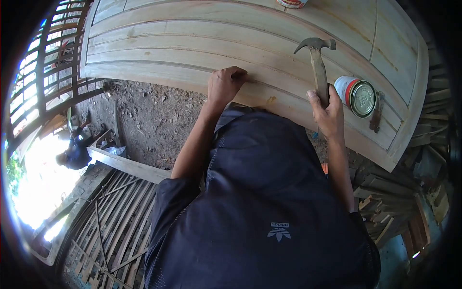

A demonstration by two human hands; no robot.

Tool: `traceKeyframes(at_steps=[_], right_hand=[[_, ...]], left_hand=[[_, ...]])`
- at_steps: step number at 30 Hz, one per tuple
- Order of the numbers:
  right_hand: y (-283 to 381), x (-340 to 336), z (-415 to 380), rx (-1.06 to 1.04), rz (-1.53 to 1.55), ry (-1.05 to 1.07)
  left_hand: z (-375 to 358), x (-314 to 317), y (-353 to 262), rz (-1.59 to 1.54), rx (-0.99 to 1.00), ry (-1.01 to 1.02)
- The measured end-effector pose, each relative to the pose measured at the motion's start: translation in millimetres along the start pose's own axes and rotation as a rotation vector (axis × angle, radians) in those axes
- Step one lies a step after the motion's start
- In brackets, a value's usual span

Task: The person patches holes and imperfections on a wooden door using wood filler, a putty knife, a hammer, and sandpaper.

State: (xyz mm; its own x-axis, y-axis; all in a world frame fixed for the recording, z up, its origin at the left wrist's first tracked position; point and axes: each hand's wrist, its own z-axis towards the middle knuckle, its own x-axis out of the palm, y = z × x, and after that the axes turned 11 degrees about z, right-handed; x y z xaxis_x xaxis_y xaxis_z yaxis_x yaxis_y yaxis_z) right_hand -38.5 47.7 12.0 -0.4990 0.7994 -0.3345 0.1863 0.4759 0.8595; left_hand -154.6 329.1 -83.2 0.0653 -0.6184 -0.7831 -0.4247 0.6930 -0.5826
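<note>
My right hand [329, 113] is wrapped round the wooden handle of a claw hammer [316, 65], its metal head raised above the boards. My left hand [225, 85] rests at the near part of a wooden door panel [183, 53], fingers curled in a pinch against the surface. Whatever those fingers pinch, if anything, is too small or hidden to make out. To the right of the hammer a metal can [358, 96] with a red and white label lies on the panel. Beside it is a rusty brown tool [377, 113], perhaps a scraper.
Another can [292, 3] sits at the panel's far edge. Stacked wood strips [113, 221] lie at lower left, with more timber [385, 212] at right. A person [77, 149] is at the left, near a barred wooden frame [43, 72]. Debris covers the ground [149, 120].
</note>
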Motion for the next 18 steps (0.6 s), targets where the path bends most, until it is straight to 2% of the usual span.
traceKeyframes(at_steps=[9,18], right_hand=[[-1,3,0,-0.031,-0.013,0.008],[-5,5,1,-0.005,0.014,0.009]], left_hand=[[-4,4,-5,0.036,0.042,-0.051],[-13,9,-18,0.107,-0.103,-0.094]])
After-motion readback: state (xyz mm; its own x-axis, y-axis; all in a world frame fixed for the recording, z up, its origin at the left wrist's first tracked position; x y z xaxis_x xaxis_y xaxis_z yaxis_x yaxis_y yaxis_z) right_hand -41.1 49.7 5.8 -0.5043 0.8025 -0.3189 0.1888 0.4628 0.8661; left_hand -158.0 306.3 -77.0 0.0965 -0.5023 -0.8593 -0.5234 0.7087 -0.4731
